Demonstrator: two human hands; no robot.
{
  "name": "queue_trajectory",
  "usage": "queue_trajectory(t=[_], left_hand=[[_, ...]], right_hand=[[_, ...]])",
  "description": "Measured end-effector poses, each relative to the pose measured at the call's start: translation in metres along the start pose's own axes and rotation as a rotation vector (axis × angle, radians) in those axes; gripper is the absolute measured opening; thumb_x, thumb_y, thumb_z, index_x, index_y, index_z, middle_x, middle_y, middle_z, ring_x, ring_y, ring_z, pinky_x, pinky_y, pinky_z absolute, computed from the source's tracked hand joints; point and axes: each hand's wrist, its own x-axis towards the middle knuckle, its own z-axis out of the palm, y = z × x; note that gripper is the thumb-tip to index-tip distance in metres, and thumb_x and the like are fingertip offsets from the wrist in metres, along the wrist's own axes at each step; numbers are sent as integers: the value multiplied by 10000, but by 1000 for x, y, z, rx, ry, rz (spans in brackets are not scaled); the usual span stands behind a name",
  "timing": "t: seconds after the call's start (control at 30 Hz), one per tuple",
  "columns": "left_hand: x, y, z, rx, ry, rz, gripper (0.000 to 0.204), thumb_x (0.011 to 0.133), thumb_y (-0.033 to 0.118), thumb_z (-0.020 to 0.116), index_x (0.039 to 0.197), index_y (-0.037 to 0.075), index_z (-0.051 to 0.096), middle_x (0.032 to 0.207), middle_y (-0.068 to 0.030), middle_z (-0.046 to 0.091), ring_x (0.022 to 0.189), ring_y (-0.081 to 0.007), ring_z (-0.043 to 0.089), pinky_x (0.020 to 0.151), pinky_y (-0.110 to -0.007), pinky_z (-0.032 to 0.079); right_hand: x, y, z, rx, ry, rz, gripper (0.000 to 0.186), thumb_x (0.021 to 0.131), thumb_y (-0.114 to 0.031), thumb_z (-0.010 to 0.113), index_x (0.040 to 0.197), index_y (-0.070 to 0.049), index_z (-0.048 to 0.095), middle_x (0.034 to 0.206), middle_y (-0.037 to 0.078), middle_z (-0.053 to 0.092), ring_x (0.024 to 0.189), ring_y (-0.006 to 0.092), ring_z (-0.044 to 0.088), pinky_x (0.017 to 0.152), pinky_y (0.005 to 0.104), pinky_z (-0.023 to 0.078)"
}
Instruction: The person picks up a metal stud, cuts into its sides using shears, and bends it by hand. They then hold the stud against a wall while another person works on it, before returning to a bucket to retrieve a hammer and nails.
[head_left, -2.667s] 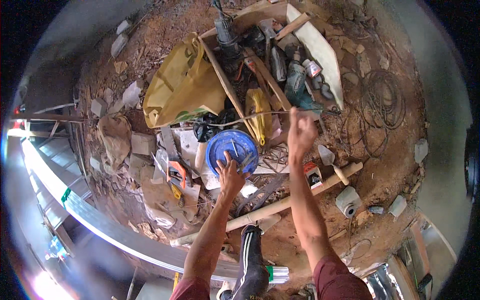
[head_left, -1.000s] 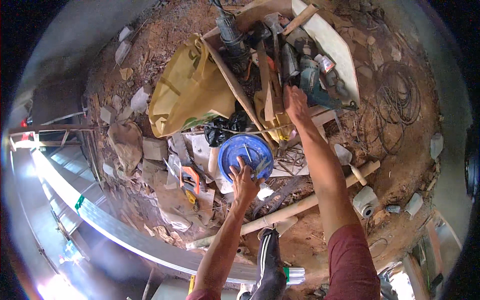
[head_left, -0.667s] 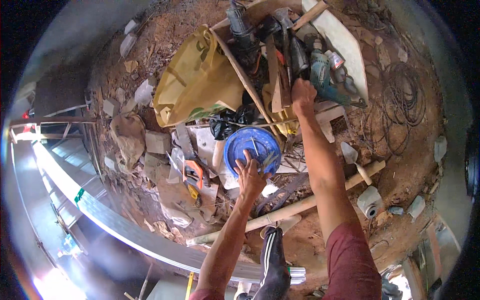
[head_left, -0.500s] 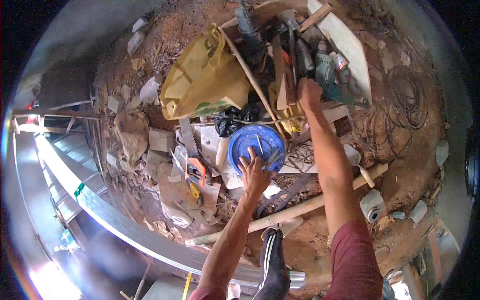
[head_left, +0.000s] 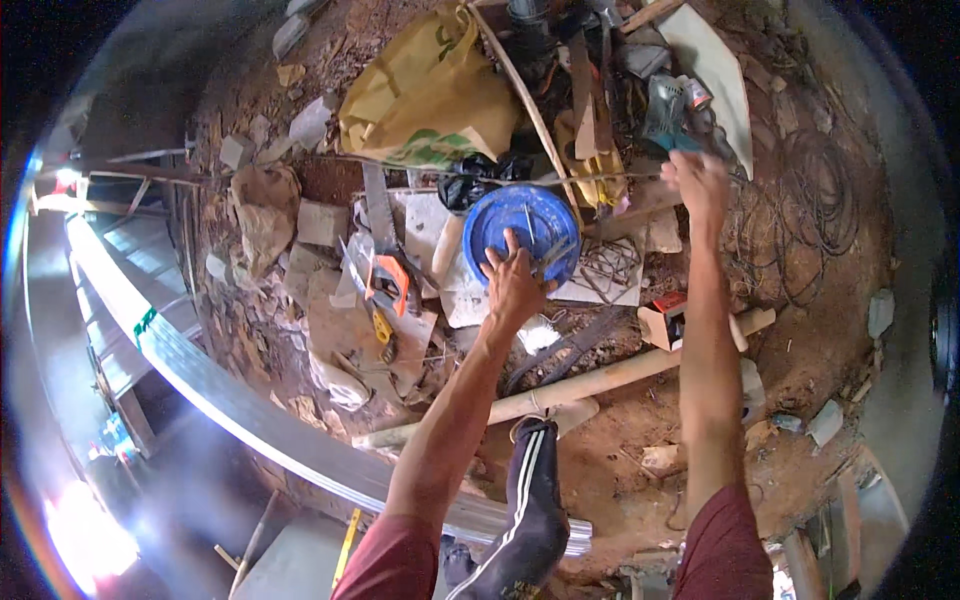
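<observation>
Several spread fingers of the left hand rest unclenched on the round blue lid, just beside a black plastic bag; the right hand, near the teal drill, is too blurred to tell whether it grips anything.

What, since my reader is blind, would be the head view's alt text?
A person's left hand touches a round blue lid or dish; the blurred right hand is near a teal power tool. A pole crosses the dirt.

left sleeve: was maroon, short | right sleeve: was maroon too | trouser leg, near centre: was black, white stripes | left hand, right hand: were bare
</observation>
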Motion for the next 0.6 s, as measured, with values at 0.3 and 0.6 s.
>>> queue_trajectory(t=[0.3, 0.6], left_hand=[[-74, -4, -48, -763, 225, -173, 645, 840, 267, 779, 1352, -13, 504, 1162, -252, 646, 1004, -340, 671, 815, -436, 535], [-319, -156, -5, -776, 416, -508, 392, 866, 202, 761, 1160, 6, 591, 1014, -175, 703, 838, -252, 673, 744, -364, 534]], right_hand=[[-170, 72, 47, 1603, -446, 716, 308, 965, -24, 566, 1258, 70, 574, 1020, 173, 696, 943, 295, 700, 910, 408, 598], [-170, 71, 108, -212, -309, -292, 219, 906, -212, 690, 1031, -35, 658, 905, 141, 709, 786, 255, 692, 695, 380, 542]])
